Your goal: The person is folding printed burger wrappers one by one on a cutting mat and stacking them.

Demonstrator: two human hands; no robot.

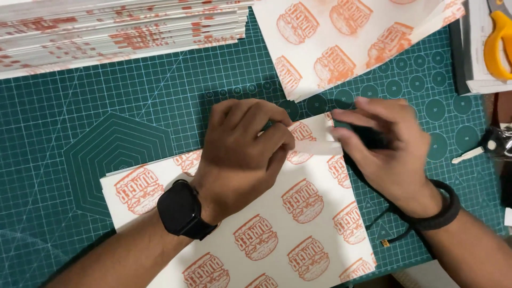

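From the head view, a printed sheet [277, 224] lay on the green mat [80, 122], its top edge folded over under both hands. The left hand [242, 154] pinched that fold with fingertips curled; the right hand [386, 152] pressed the flap's other end, fingers drawn together. A paper stack [117, 32] sat well above, another sheet [346, 37] beside it, scissors [498, 45] at far right
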